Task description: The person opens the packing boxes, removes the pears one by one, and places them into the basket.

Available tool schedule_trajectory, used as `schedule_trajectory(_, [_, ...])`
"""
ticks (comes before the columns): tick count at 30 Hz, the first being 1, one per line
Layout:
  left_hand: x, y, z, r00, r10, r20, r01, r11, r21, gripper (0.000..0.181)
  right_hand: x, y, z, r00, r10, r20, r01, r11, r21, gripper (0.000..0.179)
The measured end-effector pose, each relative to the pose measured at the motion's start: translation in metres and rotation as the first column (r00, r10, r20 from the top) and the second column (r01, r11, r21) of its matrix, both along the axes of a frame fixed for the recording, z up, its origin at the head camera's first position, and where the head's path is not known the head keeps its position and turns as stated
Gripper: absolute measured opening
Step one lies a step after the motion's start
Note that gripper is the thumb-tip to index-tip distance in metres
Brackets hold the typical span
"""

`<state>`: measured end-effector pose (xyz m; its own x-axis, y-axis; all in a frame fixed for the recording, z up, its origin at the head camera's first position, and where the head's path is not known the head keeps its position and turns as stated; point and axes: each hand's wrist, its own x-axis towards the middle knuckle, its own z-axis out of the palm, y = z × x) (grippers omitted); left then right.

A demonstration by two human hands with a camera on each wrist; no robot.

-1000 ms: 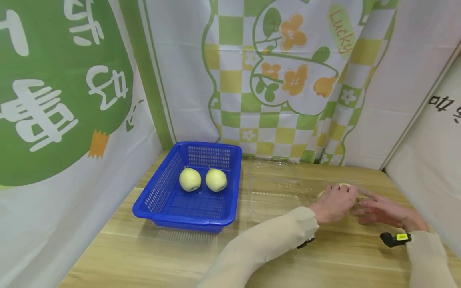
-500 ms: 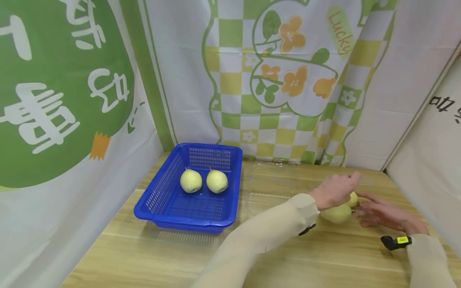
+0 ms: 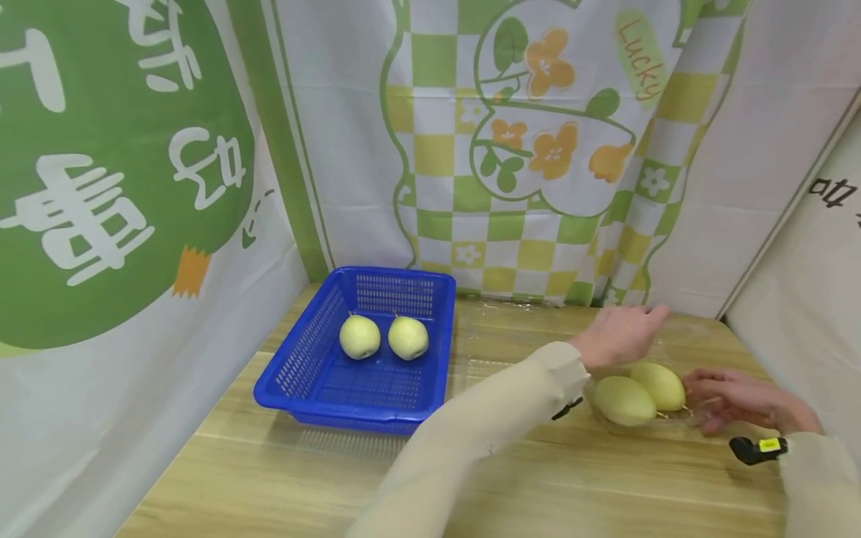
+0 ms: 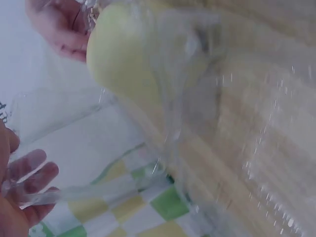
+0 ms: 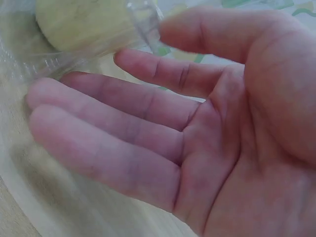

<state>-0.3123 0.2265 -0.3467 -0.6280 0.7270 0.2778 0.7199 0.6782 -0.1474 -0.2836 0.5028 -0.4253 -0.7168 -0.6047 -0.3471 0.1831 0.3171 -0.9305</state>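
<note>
Clear container (image 5: 143, 22) on R part of table (image 3: 578, 486). In it: front pear (image 3: 625, 401) + rear pear (image 3: 658, 386), side by side, stems twd R hand (image 3: 750, 400). R hand: fingers long & relaxed, thumb apart, by container corner; firm grip or light touch, can't tell. L hand (image 3: 620, 336) over far side of container, fingers bent abt clear flap (image 4: 79, 191); looks like a pinch on its edge.

Step prob. = handling flap. Best: R steadies corner, L moves flap slow, no twist (thin plastic likely flexes). Watch stems, could snag.

Further L: 2nd clear plastic piece (image 3: 491, 364) flat on table, outline faint. Then blue basket (image 3: 350, 413) w/ two more pears (image 3: 408, 338). Patterned curtain (image 3: 437, 157) behind.
</note>
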Motion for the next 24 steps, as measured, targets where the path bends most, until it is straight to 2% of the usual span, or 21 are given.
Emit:
schedule_trajectory(5, [-0.009, -0.006, 0.013, 0.997, 0.071, -0.011, -0.071, 0.997, -0.032, 0.025, 0.003, 0.001, 0.002, 0.999, 0.017, 0.032, -0.016, 0.999, -0.032, 0.030])
schedule_trajectory(8, [-0.013, -0.011, 0.019, 0.995, 0.095, 0.013, -0.094, 0.995, -0.043, 0.030, 0.004, -0.001, 0.003, 0.998, 0.018, 0.063, -0.014, 0.998, -0.054, 0.031])
schedule_trajectory(12, [-0.018, -0.018, 0.025, 0.997, 0.082, -0.002, -0.082, 0.993, -0.084, 0.036, 0.005, -0.004, 0.004, 0.997, 0.017, 0.070, -0.014, 0.999, -0.047, 0.030])
schedule_trajectory(16, [-0.023, -0.024, 0.030, 0.998, 0.059, -0.022, -0.062, 0.991, -0.122, 0.035, 0.005, -0.006, 0.006, 0.996, 0.014, 0.088, -0.011, 0.999, -0.040, 0.030])
schedule_trajectory(24, [-0.033, -0.036, 0.039, 0.998, 0.065, -0.010, -0.065, 0.990, -0.123, 0.041, 0.005, -0.010, 0.008, 0.994, 0.019, 0.103, -0.017, 1.000, -0.026, 0.033])
